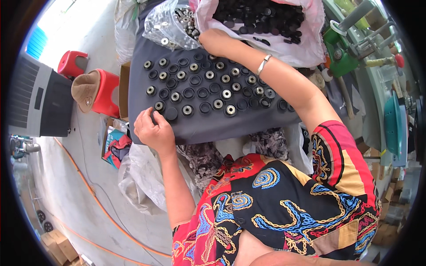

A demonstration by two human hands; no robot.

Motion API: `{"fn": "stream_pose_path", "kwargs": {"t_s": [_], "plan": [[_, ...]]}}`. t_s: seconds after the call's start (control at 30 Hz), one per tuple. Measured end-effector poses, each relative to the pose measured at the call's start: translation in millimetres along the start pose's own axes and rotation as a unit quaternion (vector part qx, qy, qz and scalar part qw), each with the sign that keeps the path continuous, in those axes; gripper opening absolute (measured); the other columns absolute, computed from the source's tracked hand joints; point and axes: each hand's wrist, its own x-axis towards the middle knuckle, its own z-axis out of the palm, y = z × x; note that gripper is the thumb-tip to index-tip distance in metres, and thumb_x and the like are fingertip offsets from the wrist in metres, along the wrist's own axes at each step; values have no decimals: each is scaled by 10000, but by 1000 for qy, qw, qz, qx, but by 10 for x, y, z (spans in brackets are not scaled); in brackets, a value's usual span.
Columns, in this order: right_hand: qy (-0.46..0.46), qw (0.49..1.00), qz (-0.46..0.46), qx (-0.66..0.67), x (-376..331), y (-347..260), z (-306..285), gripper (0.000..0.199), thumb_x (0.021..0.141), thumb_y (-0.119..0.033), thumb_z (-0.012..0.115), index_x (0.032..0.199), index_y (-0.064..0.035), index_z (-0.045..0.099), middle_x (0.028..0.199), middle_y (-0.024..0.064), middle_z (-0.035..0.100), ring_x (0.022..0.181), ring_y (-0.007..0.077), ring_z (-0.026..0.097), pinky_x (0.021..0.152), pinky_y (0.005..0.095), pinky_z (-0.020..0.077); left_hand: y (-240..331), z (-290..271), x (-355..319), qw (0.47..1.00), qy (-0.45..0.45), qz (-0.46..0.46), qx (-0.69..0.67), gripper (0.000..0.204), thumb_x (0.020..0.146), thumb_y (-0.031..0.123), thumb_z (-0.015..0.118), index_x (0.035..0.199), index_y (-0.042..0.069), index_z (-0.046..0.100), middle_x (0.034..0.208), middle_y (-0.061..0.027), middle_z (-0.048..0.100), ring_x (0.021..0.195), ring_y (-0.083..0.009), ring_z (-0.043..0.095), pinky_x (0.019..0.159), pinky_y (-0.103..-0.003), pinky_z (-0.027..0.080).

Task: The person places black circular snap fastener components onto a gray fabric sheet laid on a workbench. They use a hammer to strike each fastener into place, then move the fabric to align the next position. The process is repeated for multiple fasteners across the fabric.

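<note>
My left hand (154,133) is at the table's near left corner, fingers curled together around something dark that I cannot make out. Just beside it lie a plain black disc (171,114) and a black ring with a metal bearing (159,106) in it. Rows of black plastic rings (195,80) cover the dark tabletop, several of them with silver bearings in their middles. My right hand (215,43) reaches across the table to the edge of a clear plastic bag (162,26) of loose metal bearings. Its fingers are bent down and mostly hidden, so their grip does not show.
A white-pink sack (310,26) of black plastic parts lies open at the table's far side. Green machinery (341,53) stands to the right. On the left are red stools (106,93), one bearing a brown hat (86,88), and an orange hose (88,188) on the floor.
</note>
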Motion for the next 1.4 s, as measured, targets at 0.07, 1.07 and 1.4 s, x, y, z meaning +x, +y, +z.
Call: {"fn": "stream_pose_path", "kwargs": {"t_s": [0.07, 1.07, 1.4], "plan": [[-10, 1000, 11, -8, -26, -22, 5, 191, 778, -101, 606, 916, -8, 701, 881, 207, 688, 856, 368, 677, 759, 455, 530, 35, -16, 9, 1000, 2, 3, 3, 125, 785, 31, 651, 903, 19, 691, 949, -118, 687, 892, -289, 636, 791, -384, 492], [-17, 990, 51, 134, -2348, 454, -105, 230, 746, -79, 650, 965, -10, 648, 919, 142, 626, 856, 334, 628, 780, 414, 506, -146, 164, -15, 999, -29, 24, 20, 136, 794, 79, 659, 904, 28, 720, 922, -96, 709, 876, -271, 650, 791, -372, 503], [-72, 995, 51, 52, -2316, 369, -220, 196, 765, -82, 641, 948, -11, 643, 943, 159, 616, 908, 359, 626, 798, 456, 499, -85, 87, -23, 999, -24, 19, 27, 125, 791, 81, 650, 887, 38, 719, 913, -101, 703, 859, -276, 647, 778, -384, 504]]}}
